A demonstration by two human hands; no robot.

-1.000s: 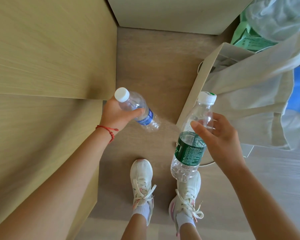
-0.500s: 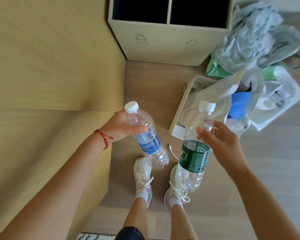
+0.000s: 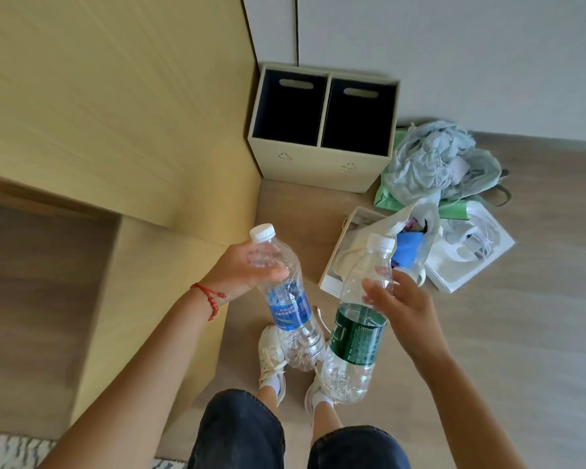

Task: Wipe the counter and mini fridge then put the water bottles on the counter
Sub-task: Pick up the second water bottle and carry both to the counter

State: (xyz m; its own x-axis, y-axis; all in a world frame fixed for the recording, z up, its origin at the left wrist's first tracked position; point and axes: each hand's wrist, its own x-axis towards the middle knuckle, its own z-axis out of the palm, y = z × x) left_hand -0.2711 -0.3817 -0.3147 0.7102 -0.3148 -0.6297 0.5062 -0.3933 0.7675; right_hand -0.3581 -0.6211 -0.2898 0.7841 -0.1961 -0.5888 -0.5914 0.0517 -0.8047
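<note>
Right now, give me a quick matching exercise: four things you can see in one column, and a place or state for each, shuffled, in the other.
Things:
1. blue-label bottle
2. green-label bottle
3. bin
4. red bracelet

Places or states:
A. on the floor by the wall, two dark compartments
B. in the right hand
C. on the left wrist
D. in the left hand

Pairs: 1-D, 2-B, 3-A, 4-C
</note>
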